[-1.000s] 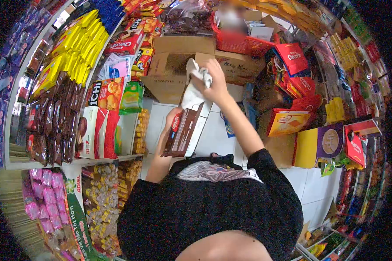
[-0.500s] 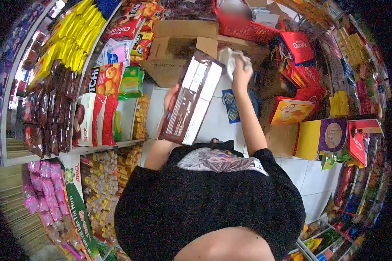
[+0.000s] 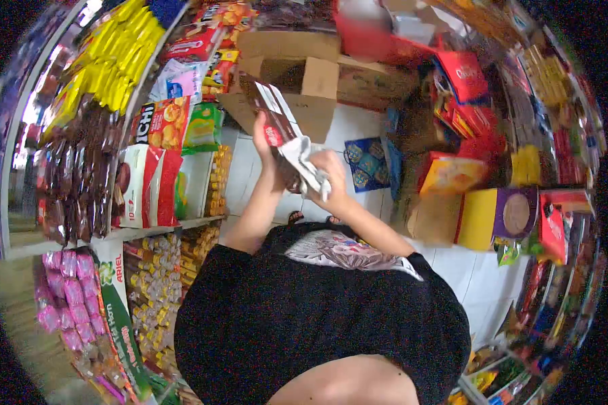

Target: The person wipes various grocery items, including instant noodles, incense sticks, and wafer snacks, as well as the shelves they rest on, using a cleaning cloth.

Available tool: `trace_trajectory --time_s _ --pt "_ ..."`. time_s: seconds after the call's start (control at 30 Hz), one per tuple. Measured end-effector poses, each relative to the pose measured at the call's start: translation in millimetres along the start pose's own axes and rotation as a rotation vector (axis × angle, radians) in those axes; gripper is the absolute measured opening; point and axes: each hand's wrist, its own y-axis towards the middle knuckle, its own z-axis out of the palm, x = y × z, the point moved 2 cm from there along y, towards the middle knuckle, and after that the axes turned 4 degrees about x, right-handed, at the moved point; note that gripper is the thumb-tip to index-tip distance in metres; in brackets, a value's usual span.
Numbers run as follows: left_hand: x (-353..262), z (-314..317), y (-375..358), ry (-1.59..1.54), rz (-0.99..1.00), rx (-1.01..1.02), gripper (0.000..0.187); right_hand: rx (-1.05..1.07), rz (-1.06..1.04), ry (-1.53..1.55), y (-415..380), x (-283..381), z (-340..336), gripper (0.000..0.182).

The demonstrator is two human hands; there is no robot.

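A long brown packet (image 3: 279, 110) with white panels and a red label is tilted in front of my chest. My left hand (image 3: 266, 145) grips it along its left side, fingers closed. My right hand (image 3: 332, 174) is closed on a white cloth (image 3: 298, 154), which lies against the packet's lower part and covers some of it. Behind the packet stands an open cardboard box (image 3: 321, 75).
On the left, a shelf (image 3: 138, 233) carries yellow packets (image 3: 118, 61), brown packets (image 3: 81, 169) and ICHI bags (image 3: 161, 123). A red basket (image 3: 365, 40) stands at the back. To the right are red bags (image 3: 463, 74) and a yellow-purple box (image 3: 483, 217). A blue patterned item (image 3: 368, 164) lies on the tiled floor.
My right hand has brought the cloth left and down onto the packet. The packet has turned, showing its narrow labelled side, and its top now leans left.
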Motion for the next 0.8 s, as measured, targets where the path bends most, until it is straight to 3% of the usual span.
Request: trace_trajectory --time_s 0.03,0.07,0.13,0.2,0.27,0.33,0.4,0.47,0.53,0.6,0.63,0.67,0.7,0.73,0.8 --pt "0 3 -2 -0.037 0.042 0.014 0.033 0.001 -0.065 -0.065 -3 3 -3 0.031" --pt "5 -3 2 -0.124 0.087 -0.136 0.031 0.001 -0.140 -0.117 -3 6 -5 0.031" --pt "1 -16 5 -0.270 0.111 -0.018 0.025 -0.010 -0.251 -0.121 -4 13 -4 0.031" --pt "-15 -12 -4 -0.243 0.250 -0.108 0.027 0.092 -0.359 -0.212 -9 15 0 0.030" --pt "-36 -11 -12 -0.170 0.529 -0.257 0.030 0.289 -0.321 -0.117 -16 6 16 0.029" --pt "-69 1 -29 -0.076 0.701 -0.255 0.036 0.488 -0.251 0.041 -12 11 23 0.027" --pt "-106 -14 -39 0.125 0.903 -0.398 0.036 0.556 -0.216 0.083 -22 5 28 0.029" --pt "-145 -2 -73 0.155 0.888 -0.385 0.048 0.571 -0.147 0.135 -21 -1 27 0.030" --pt "-188 -24 -94 0.452 1.115 -0.482 0.058 0.584 -0.066 0.183 -24 -10 26 0.031" --pt "-219 -2 -125 0.962 1.342 -0.745 0.065 0.513 0.019 0.196 -29 -23 26 0.032" --pt "-232 -5 -141 1.382 1.352 -0.988 0.068 0.494 0.040 0.213 -33 -27 27 0.033" --pt "-242 -4 -152 1.813 1.304 -1.230 0.071 0.497 0.032 0.224 -35 -30 29 0.033" --pt "-249 -1 -157 1.947 1.140 -1.423 0.071 0.515 0.081 0.249 -38 -32 31 0.033" --pt "-256 -2 -159 1.948 1.138 -1.437 0.071 0.536 0.131 0.270 -41 -35 32 0.033" --pt "-281 -8 -154 2.087 0.949 -1.538 0.071 0.572 0.118 0.280 -48 -35 35 0.033"
